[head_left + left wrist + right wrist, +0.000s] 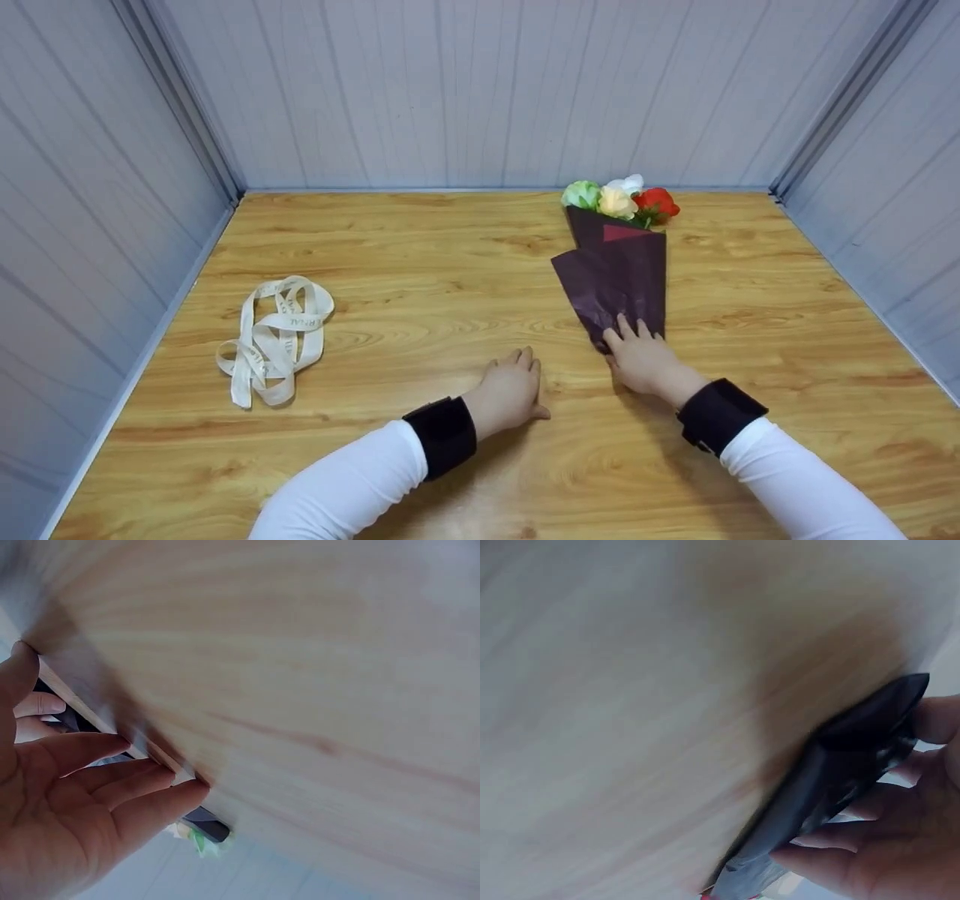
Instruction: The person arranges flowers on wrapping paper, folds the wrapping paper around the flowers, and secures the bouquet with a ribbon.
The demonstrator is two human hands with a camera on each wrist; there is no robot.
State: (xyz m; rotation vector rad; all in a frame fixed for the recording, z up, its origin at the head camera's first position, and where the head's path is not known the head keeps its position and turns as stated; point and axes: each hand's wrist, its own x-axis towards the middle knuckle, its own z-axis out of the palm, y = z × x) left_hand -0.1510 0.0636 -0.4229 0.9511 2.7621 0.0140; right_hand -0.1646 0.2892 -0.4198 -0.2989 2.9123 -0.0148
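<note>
A bouquet lies on the table at the right of the head view, its dark purple wrapping paper (pixel 622 274) narrowing toward me. Green, cream, white and red flowers (pixel 616 201) show at its far end. My right hand (pixel 643 360) rests on the narrow lower end of the paper, fingers spread and fairly straight. In the right wrist view, the fingers touch the dark wrapping paper (pixel 832 765). To the left of the bouquet, my left hand (pixel 508 390) touches the wooden tabletop with its fingertips and holds nothing. Its fingers look nearly straight in the left wrist view.
A loosely heaped white printed ribbon (pixel 281 330) lies on the left part of the wooden table (pixel 420 262). Grey panel walls (pixel 480 90) stand along the back and both sides of the table. Each wrist wears a black band.
</note>
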